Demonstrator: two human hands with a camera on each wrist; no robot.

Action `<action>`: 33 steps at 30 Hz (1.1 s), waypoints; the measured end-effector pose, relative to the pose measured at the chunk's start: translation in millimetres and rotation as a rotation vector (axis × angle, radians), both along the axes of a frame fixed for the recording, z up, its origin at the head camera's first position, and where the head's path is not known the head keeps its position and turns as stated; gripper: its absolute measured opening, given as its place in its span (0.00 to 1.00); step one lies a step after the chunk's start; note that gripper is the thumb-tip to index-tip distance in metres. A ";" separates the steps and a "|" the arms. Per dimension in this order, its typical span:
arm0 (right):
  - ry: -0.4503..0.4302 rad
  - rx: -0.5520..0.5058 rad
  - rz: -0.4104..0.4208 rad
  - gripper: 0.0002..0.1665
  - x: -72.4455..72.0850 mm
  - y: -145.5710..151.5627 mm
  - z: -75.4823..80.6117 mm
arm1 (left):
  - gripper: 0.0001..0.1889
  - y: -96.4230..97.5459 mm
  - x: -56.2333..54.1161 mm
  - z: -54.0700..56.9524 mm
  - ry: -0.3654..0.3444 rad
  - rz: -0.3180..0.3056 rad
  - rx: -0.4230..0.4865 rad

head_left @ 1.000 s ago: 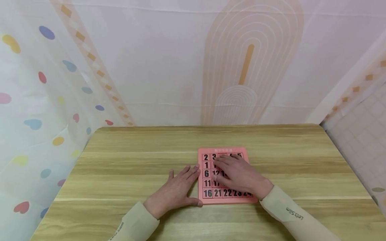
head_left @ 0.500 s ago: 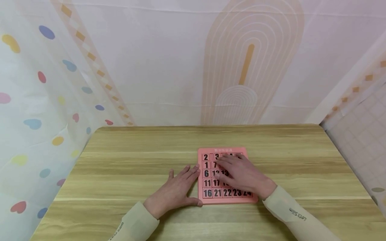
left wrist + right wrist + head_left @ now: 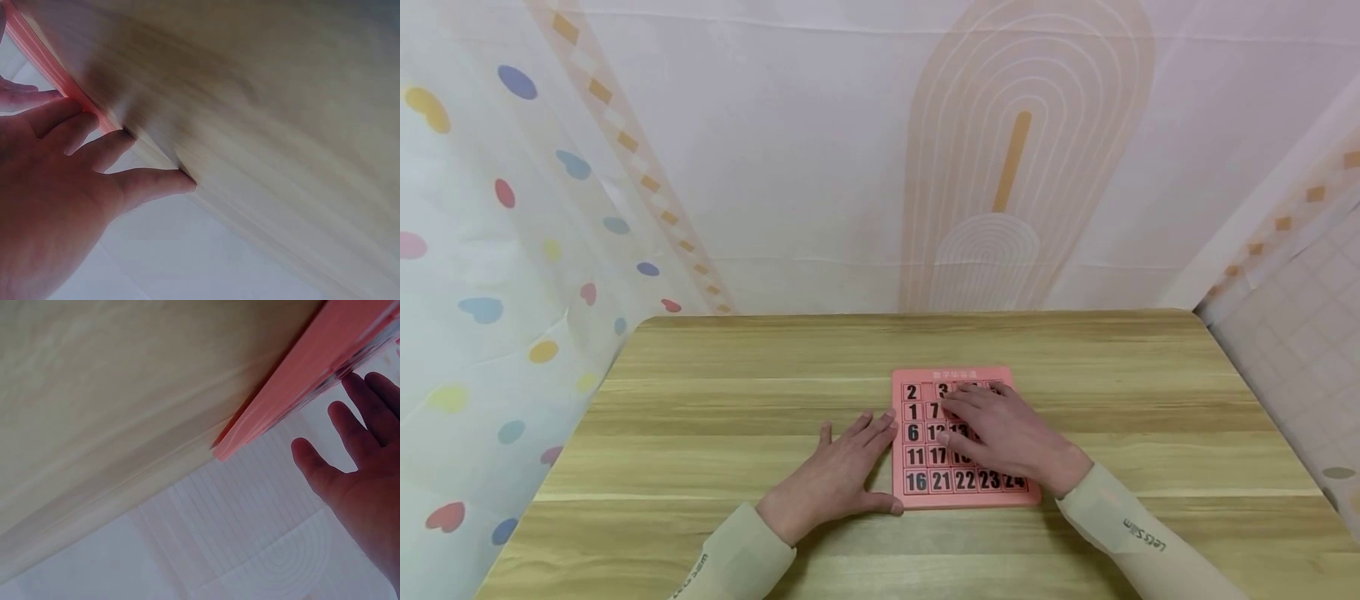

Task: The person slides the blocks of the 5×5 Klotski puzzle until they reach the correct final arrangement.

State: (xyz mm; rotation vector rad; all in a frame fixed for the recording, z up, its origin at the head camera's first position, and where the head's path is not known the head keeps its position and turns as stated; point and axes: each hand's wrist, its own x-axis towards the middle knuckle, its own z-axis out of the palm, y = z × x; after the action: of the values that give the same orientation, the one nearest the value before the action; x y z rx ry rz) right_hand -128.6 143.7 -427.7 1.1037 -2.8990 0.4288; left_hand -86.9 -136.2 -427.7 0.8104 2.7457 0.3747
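Observation:
A pink sliding number puzzle (image 3: 966, 500) lies flat on the wooden table, black numbers on its square tiles. Fingertips of my left hand (image 3: 835, 479) touch its left edge, the thumb by the near left corner; the fingers are spread and fairly straight. My right hand (image 3: 1003, 433) lies over the upper right of the puzzle with extended fingers, its index fingertip at the 3 tile (image 3: 942, 392). A gap shows in the top row between the 2 tile (image 3: 912, 392) and the 3. Several tiles are hidden beneath the right hand. The right wrist view shows the puzzle's pink side (image 3: 275, 394).
The wooden table (image 3: 737, 367) extends around the puzzle on all sides. Behind it hangs a pale curtain (image 3: 797, 167) with arch patterns, and a dotted curtain (image 3: 527, 275) stands at the left.
The 3 tile has slid right along the top row, and a gap now shows beside the 2. My right hand has shifted slightly right with it. My left hand has stayed put.

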 end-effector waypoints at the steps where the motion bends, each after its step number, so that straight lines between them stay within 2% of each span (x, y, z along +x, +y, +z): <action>1: -0.002 -0.002 -0.002 0.38 0.0 0.1 0.0 | 0.55 0.0 0.0 -0.1 0.001 0.000 0.001; 33: 0.008 -0.001 -0.016 0.38 1.0 9.5 2.0 | 0.56 -0.1 0.1 -0.8 0.012 -0.004 -0.005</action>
State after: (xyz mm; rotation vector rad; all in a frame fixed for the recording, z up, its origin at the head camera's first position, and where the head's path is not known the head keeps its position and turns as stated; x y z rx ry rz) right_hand -127.6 153.1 -425.7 1.0796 -2.8985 0.4243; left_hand -86.9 -136.3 -428.6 0.8193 2.7542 0.3637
